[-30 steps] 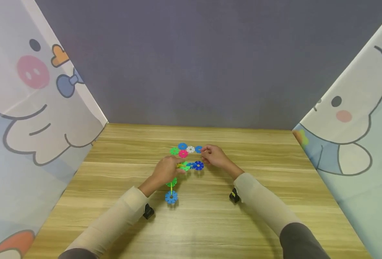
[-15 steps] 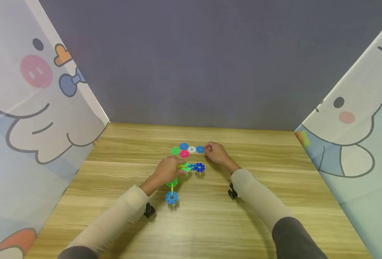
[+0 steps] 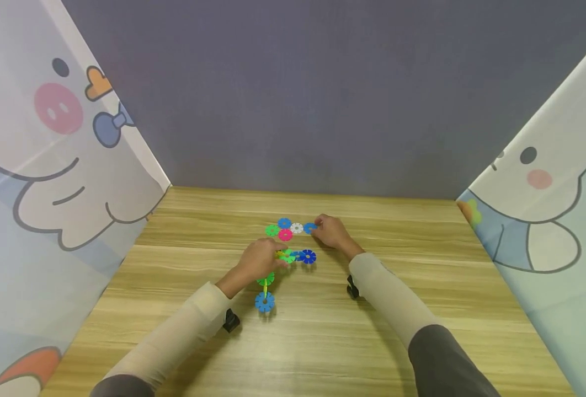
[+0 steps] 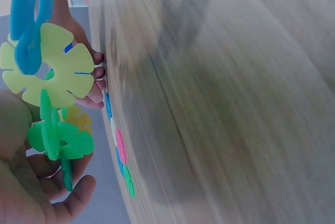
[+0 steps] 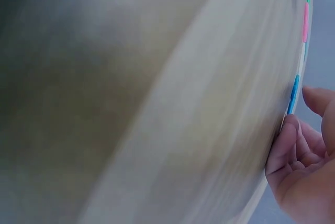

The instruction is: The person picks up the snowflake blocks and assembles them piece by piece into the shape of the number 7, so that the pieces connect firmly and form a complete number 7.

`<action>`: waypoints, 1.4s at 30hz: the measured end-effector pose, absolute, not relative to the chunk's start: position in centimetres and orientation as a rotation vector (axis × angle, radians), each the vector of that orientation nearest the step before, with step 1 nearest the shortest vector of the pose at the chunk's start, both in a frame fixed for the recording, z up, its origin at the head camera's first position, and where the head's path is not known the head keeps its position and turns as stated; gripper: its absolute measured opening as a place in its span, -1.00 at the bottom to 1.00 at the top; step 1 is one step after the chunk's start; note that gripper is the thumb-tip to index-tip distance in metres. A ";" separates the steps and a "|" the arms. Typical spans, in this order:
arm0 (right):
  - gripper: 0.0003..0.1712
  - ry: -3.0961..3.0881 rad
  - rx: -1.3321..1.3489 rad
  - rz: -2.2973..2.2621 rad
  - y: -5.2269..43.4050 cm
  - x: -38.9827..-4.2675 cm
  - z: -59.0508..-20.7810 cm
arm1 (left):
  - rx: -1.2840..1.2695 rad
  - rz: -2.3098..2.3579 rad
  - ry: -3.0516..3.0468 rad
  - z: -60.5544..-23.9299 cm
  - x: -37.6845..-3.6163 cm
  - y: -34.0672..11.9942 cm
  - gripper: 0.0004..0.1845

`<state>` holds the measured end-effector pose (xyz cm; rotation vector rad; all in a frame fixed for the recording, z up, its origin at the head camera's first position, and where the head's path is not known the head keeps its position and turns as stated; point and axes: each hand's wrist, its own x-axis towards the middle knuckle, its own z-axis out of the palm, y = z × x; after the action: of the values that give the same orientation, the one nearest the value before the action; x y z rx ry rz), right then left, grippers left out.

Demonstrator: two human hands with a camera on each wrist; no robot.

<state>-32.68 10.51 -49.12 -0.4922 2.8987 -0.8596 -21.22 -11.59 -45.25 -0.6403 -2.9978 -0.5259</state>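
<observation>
At the middle of the wooden table (image 3: 422, 231), the person's right hand (image 3: 331, 230) now sits at the 3 o'clock end of the flat row of loose snowflake discs (image 3: 288, 229), its fingertips closing on the light-blue disc (image 3: 310, 227) there; a second ago it hovered nearer the dark-blue disc (image 3: 307, 256), so it has slid toward 12 o'clock and settled on the far row. The right wrist view shows curled fingers (image 5: 293, 145) touching that blue disc's edge (image 5: 293, 94), which lies flat on the table, so this is a pinch forming rather than a lift. The left hand (image 3: 258, 261) has barely shifted: it holds the assembled disc chain (image 3: 265, 286), fingers wrapped around its upper green-and-yellow part, with the blue end disc (image 3: 264, 301) pointing to 6 o'clock. From the left wrist view, the yellow disc (image 4: 52, 69) and green disc (image 4: 57, 137) stand slotted together in the palm (image 4: 23, 182). Judging by this, one more piece is being picked to join the chain.
</observation>
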 end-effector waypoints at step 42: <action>-0.71 2.814 -0.516 -0.895 11.0 -31.8 -48.4 | -0.609 -0.547 -3.020 -45.2 -20.9 -11.5 -0.49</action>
<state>-31.81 10.95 -48.36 -0.5163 2.8143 -0.8954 -20.88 -11.46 -45.18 -0.6089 -3.0195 -0.5473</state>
